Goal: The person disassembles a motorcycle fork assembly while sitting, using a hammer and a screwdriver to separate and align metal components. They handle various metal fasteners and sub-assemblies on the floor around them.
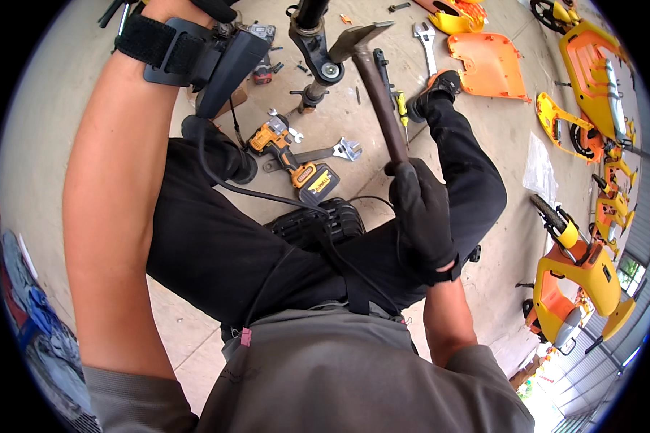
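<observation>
A hammer with a dark brown handle (383, 108) and a worn metal head (352, 42) is raised in front of me. My right hand (420, 209), in a black glove, is wrapped round the lower end of its handle. The hammer head overlaps a black metal fork-like part (312, 49) with a round bolt or bearing (330, 71); whether they touch I cannot tell. My left forearm (119, 180) reaches up along the left side, a black strap and device on its wrist. Only a bit of black cuff shows there; the left hand is past the top edge.
Between my legs lie an orange-and-black cordless power tool (274, 141) and an adjustable wrench (347, 149). A yellow-handled screwdriver (401, 105) and another adjustable wrench (426, 45) lie near my right shoe. Orange panels (487, 66) and yellow-orange scooters (574, 281) stand right.
</observation>
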Available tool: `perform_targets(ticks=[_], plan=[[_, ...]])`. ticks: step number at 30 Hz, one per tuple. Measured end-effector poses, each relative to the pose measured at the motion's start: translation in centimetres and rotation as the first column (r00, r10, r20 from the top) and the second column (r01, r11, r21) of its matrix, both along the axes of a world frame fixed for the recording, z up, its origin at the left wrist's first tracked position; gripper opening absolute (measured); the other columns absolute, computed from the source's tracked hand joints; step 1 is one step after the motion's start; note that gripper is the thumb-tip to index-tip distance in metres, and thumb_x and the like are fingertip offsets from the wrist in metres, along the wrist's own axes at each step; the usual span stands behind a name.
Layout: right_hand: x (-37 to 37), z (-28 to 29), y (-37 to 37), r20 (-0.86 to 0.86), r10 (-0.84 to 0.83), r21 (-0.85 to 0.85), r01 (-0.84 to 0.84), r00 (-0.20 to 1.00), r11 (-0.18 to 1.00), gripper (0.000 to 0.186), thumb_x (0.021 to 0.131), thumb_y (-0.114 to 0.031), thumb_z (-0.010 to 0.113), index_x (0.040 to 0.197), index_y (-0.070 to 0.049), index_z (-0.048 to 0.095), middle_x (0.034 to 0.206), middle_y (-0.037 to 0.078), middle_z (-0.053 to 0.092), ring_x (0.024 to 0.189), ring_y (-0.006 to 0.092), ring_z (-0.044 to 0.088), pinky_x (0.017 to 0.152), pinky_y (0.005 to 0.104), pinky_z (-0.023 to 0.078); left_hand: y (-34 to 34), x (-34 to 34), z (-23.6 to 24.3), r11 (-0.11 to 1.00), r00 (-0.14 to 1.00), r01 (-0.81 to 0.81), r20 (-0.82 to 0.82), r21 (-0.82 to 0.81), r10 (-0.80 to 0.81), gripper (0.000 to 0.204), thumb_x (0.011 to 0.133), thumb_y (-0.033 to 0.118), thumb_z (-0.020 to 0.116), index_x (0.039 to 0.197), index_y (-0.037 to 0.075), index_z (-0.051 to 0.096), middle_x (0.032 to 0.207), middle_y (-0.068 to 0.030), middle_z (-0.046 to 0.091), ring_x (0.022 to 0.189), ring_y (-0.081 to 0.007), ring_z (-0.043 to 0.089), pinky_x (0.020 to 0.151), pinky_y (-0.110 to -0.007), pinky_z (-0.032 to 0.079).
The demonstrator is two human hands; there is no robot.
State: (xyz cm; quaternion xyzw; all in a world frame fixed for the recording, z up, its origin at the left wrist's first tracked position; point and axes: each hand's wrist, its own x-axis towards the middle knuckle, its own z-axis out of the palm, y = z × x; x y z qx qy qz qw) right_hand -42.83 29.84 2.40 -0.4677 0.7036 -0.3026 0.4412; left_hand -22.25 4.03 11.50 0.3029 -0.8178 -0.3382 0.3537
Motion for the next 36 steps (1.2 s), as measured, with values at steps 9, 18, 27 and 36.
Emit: perform_targets(ticks=[9, 18, 27, 36], plan=[[-0.1, -0.2, 0.7, -0.038, -0.027, -0.028, 0.026, 0.999, 0.999, 0.024, 0.104, -0.019, 0.052, 0.1, 0.001, 0.063, 0.063, 0.007, 0.055, 0.058, 0.0125, 0.053, 0.055, 0.0323, 0.042, -0.5, -1.1, -0.7, 0.995, 0.999, -0.007, -0.05, 0.102, 0.012, 0.026, 0.098, 0.026, 0.062, 0.097, 0.0, 0.062, 0.08, -0.0075, 0.066, 0.076, -0.0159, 0.065, 0.072, -0.033, 0.051], [0.5, 1.0, -0.4, 0.083, -0.058, 0.021, 0.056, 0.995, 0.998, 0.028, 0.106, -0.023, 0.048, 0.1, 0.0, 0.064, 0.062, 0.005, 0.053, 0.056, 0.0098, 0.049, 0.054, 0.0302, 0.04, 0.2, 0.4, 0.3, 0.999, 0.999, 0.032, -0.024, 0.043, -0.031, 0.026, 0.098, 0.026, 0.061, 0.096, 0.0, 0.061, 0.081, -0.0078, 0.066, 0.076, -0.0155, 0.063, 0.071, -0.034, 0.051], [0.0, -0.1, 0.1, 0.01, 0.0, 0.004, 0.0, 1.0, 1.0, 0.027, 0.105, -0.021, 0.05, 0.1, 0.001, 0.064, 0.063, 0.004, 0.055, 0.058, 0.01, 0.051, 0.055, 0.0294, 0.041, 0.4, -0.4, 0.2, 0.998, 0.999, 0.05, -0.024, 0.048, -0.049, 0.027, 0.098, 0.027, 0.061, 0.094, 0.0, 0.061, 0.08, -0.0074, 0.065, 0.075, -0.0159, 0.063, 0.071, -0.034, 0.051], [0.3, 0.3, 0.6, -0.017, -0.025, 0.031, 0.026, 1.0, 0.999, 0.027, 0.105, -0.022, 0.051, 0.1, 0.001, 0.063, 0.063, 0.006, 0.056, 0.057, 0.0115, 0.052, 0.056, 0.0308, 0.042, 0.0, -0.1, 0.1, 0.998, 0.997, 0.06, -0.041, 0.028, -0.059, 0.024, 0.098, 0.024, 0.06, 0.094, 0.0, 0.061, 0.079, -0.0067, 0.064, 0.075, -0.0148, 0.063, 0.072, -0.033, 0.05]])
